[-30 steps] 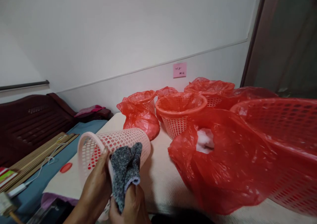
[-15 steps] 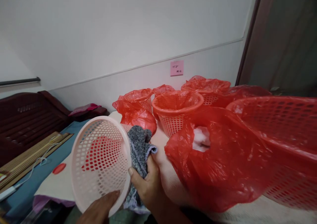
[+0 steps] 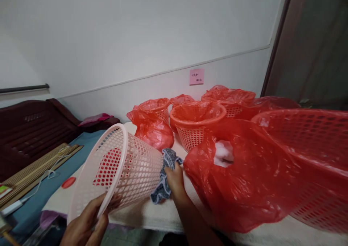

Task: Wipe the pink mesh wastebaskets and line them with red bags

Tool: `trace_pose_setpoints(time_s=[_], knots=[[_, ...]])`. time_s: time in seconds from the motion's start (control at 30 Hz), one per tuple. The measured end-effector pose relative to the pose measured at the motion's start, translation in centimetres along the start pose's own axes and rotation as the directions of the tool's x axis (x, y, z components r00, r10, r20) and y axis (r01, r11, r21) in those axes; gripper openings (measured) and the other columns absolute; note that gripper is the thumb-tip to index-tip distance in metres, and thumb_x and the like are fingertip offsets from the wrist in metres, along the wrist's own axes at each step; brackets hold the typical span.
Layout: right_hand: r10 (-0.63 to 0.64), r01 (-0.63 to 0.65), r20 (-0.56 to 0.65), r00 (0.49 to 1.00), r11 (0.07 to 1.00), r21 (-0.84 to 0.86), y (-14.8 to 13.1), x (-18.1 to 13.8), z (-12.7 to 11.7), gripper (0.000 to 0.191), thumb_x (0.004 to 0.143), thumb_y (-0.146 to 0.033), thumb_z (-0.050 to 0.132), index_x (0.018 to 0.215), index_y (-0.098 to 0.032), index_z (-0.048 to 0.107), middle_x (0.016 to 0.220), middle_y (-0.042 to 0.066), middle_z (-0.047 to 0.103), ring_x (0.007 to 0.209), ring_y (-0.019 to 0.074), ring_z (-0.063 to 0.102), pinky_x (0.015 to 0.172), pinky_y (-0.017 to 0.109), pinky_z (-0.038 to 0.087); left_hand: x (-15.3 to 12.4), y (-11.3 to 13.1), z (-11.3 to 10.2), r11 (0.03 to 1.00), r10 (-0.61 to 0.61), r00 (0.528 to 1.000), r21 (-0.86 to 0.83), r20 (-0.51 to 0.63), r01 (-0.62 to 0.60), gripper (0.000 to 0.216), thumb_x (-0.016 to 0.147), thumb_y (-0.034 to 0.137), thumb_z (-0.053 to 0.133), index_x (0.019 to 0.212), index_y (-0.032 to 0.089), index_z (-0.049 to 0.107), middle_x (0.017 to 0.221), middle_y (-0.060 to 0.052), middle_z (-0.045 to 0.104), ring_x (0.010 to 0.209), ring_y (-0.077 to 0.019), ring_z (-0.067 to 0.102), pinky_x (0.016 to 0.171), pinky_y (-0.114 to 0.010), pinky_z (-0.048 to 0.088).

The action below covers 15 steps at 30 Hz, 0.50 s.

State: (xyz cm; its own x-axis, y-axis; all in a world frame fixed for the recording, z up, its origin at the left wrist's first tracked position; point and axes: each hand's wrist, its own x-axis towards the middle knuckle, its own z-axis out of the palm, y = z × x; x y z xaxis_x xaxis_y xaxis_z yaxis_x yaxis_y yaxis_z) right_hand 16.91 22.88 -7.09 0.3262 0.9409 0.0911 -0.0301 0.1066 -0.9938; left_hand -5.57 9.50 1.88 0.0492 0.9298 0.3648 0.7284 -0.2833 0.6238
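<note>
A pale pink plastic basket with a mesh wall lies tilted on its side, its wide mouth toward the lower left. My left hand grips its rim from below, thumb outside and fingers through the mouth. At the basket's far end, my right hand presses a grey-blue cloth with a pale edge against the base. That hand's fingers are wrapped in the cloth and partly hidden. Just right of it lies a red plastic bag with something white showing through its opening.
Behind stand a red basket lined with a bag and another red basket. A large red basket fills the right side. A red disc lies at left on the cloth-covered table. A pink note hangs on the wall.
The pink basket has turned so that its side wall shows. My right hand with the cloth has moved from the rim to the base end. My left hand now grips the rim.
</note>
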Motion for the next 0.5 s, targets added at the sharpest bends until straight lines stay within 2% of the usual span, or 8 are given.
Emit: trace_pose_setpoints(time_s=[0.1,0.13,0.2,0.23,0.3,0.33,0.4,0.5], knots=[[-0.098,0.097,0.032,0.995,0.995,0.037,-1.9,-3.6,1.0,0.043,0.075,-0.014,0.049,0.117,-0.015,0.059,0.103,0.009,0.071,0.094,0.0211,0.067,0.085,0.032,0.052,0.3,0.0,0.3,1.0,-0.005,1.0,0.014,0.022,0.005,0.036,0.088,0.036,0.056,0.123,0.033,0.056,0.123,-0.001,0.067,0.112,-0.0195,0.063,0.091,-0.021,0.05],[-0.207,0.204,0.046,0.977,0.977,0.058,-2.7,-5.2,1.4,0.047,0.075,-0.014,0.049,0.121,-0.015,0.057,0.107,0.01,0.07,0.097,0.0212,0.066,0.086,0.032,0.052,0.4,0.0,0.4,0.999,0.007,1.0,0.032,0.019,-0.008,0.037,0.088,0.037,0.055,0.125,0.033,0.054,0.124,0.0,0.067,0.114,-0.0195,0.062,0.091,-0.021,0.051],[-0.446,0.439,0.131,0.885,0.895,0.079,-3.9,-8.3,2.1,0.05,0.07,-0.011,0.051,0.119,-0.019,0.06,0.106,0.008,0.07,0.097,0.0212,0.066,0.088,0.031,0.051,0.7,0.2,0.7,0.996,0.051,0.998,0.068,0.025,-0.052,0.038,0.089,0.037,0.053,0.127,0.035,0.051,0.125,0.002,0.066,0.116,-0.0194,0.061,0.09,-0.021,0.051],[-0.567,0.56,0.16,0.808,0.824,0.091,-4.2,-9.5,2.3,0.054,0.067,-0.011,0.051,0.119,-0.02,0.061,0.105,0.008,0.07,0.096,0.022,0.066,0.088,0.031,0.051,0.9,0.4,0.9,0.994,0.068,0.997,0.078,0.033,-0.071,0.039,0.09,0.037,0.053,0.128,0.035,0.05,0.125,0.002,0.066,0.117,-0.0195,0.06,0.089,-0.021,0.052],[-0.674,0.674,0.188,0.714,0.735,0.074,-4.3,-10.6,2.5,0.055,0.065,-0.01,0.049,0.118,-0.019,0.063,0.105,0.01,0.07,0.096,0.024,0.066,0.089,0.034,0.051,1.3,0.8,1.2,0.994,0.081,0.996,0.074,0.044,-0.084,0.039,0.09,0.037,0.052,0.129,0.036,0.048,0.124,0.002,0.066,0.117,-0.0194,0.06,0.088,-0.021,0.052],[-0.676,0.682,0.196,0.711,0.73,0.043,-4.1,-10.5,2.4,0.053,0.065,-0.011,0.049,0.116,-0.018,0.065,0.104,0.012,0.07,0.096,0.0255,0.066,0.089,0.036,0.051,1.5,0.9,1.4,0.995,0.072,0.996,0.06,0.046,-0.075,0.039,0.09,0.038,0.052,0.129,0.035,0.048,0.124,0.002,0.066,0.117,-0.0195,0.06,0.088,-0.021,0.051],[-0.582,0.598,0.18,0.793,0.8,-0.048,-3.2,-8.9,2.1,0.048,0.065,-0.011,0.049,0.11,-0.013,0.067,0.1,0.015,0.07,0.095,0.0283,0.066,0.088,0.04,0.052,1.9,1.2,1.6,1.0,0.027,0.998,0.005,0.049,-0.027,0.04,0.091,0.039,0.052,0.13,0.033,0.047,0.128,0.0,0.063,0.12,-0.0203,0.057,0.093,-0.024,0.05],[-0.265,0.272,0.075,0.961,0.956,-0.113,-1.9,-5.0,1.4,0.05,0.068,-0.011,0.048,0.116,-0.01,0.062,0.107,0.017,0.069,0.1,0.0286,0.065,0.089,0.041,0.051,2.7,1.7,2.0,0.993,-0.052,0.997,-0.107,0.063,0.058,0.041,0.091,0.041,0.051,0.13,0.029,0.045,0.133,-0.003,0.058,0.124,-0.0222,0.053,0.1,-0.03,0.046]])
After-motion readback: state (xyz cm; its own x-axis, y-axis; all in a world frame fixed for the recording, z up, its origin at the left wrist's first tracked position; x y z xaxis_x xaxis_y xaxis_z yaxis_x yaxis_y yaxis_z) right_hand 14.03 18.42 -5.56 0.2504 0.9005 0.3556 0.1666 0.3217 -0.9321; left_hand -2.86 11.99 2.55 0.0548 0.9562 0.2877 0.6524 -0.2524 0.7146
